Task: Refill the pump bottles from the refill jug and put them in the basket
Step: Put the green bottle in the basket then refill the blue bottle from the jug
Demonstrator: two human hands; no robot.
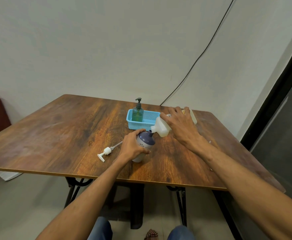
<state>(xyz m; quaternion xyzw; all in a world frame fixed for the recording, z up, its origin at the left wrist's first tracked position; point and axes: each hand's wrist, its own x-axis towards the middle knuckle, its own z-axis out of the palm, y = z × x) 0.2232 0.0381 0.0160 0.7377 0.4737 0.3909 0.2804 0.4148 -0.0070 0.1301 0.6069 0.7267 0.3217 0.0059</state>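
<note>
left hand (133, 146) grips purple-topped white bottle (146, 140); right hand (181, 125) clasps tilted translucent jug (161, 128).

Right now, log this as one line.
left hand grips purple bottle | right hand tips refill jug | green bottle in basket

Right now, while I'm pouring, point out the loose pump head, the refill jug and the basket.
loose pump head (107, 150), head view, on its white collar.
refill jug (161, 125), head view, on its bare white shoulder beside the spout.
basket (139, 126), head view, on its near blue wall.
</note>
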